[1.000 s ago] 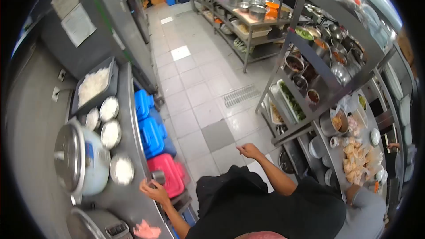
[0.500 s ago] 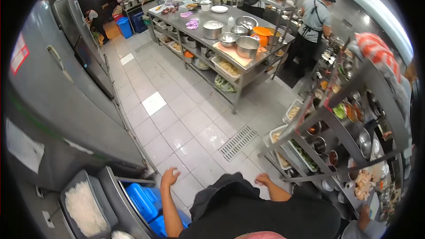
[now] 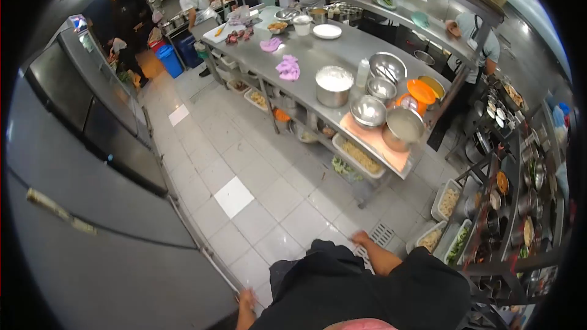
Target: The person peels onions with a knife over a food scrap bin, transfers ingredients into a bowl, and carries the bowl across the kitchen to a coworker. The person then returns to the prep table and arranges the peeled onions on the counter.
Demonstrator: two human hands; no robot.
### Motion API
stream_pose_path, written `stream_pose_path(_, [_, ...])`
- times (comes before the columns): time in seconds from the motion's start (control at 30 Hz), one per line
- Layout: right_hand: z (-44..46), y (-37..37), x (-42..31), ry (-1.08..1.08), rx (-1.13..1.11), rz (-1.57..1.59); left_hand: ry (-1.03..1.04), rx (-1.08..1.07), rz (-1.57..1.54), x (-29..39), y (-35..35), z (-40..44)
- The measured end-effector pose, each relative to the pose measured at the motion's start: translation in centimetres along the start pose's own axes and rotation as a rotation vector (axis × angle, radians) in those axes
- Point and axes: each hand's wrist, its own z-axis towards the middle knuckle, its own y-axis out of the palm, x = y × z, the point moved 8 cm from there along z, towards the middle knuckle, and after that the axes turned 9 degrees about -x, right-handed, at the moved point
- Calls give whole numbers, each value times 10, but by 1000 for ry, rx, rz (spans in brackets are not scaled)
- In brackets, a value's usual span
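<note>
My left hand (image 3: pixel 246 300) hangs low beside the grey refrigerator door (image 3: pixel 122 256), with nothing visible in it. Its fingers are loosely bent and small in view. On the other side of my dark clothing, my right hand (image 3: pixel 361 238) hangs over the tiled floor near a drain grate (image 3: pixel 382 234). It holds nothing I can see, and its fingers are slightly curled. Ahead stands a steel worktable (image 3: pixel 244 64). On it are a large pot (image 3: pixel 334 87), steel bowls (image 3: pixel 368 111), an orange container (image 3: pixel 420 93) and purple cloths (image 3: pixel 288 68).
Refrigerators line the left side. A rack of pans and food tubs (image 3: pixel 449 200) stands at right. One person (image 3: pixel 194 3) is at the far end, another (image 3: pixel 122 55) bends at far left, and a third (image 3: pixel 483 43) works at right. A blue bin (image 3: pixel 170 61) stands behind.
I have moved forward; the worktable is closer and larger. The rice tub and blue lids at lower left have left the view. Both hands have swung slightly, still without anything visible in them.
</note>
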Motion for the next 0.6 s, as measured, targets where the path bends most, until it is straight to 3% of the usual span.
stream_pose_path(0.03, [34, -53, -89, -201, 179, -272, -42, 25, 24, -9, -3, -10])
stream_pose_path(0.07, [9, -119, -180, -353, 392, -103, -87, 41, 101, -9, -6, -4])
stream_pose_path(0.13, [24, -211, -318, -572, 569, 95, -123, 32, 206, 6, 8, 17])
stream_pose_path(0.2, [28, -283, -435, -695, 476, 248, -118, -3, 293, 39, 28, 56])
stream_pose_path(0.33, [37, -399, -581, -851, 590, 308, 12, -88, 501, 155, 41, 159])
stream_pose_path(0.4, [50, -442, -614, -755, 612, 317, 150, -109, 645, 241, 32, 219])
stream_pose_path(0.47, [72, -487, -635, -672, 588, 330, 540, -105, 954, 358, 33, 275])
stream_pose_path(0.5, [87, -509, -640, -639, 622, 362, 1249, 82, 1291, 424, 56, 268])
stream_pose_path(0.53, [105, -532, -642, -610, 658, 397, 680, -82, 904, 468, 37, 331])
stream_pose_path(0.57, [117, -557, -645, -594, 715, 354, 179, 0, 473, 502, 6, 382])
stream_pose_path(0.6, [129, -581, -645, -581, 774, 315, 106, 43, 354, 564, 11, 403])
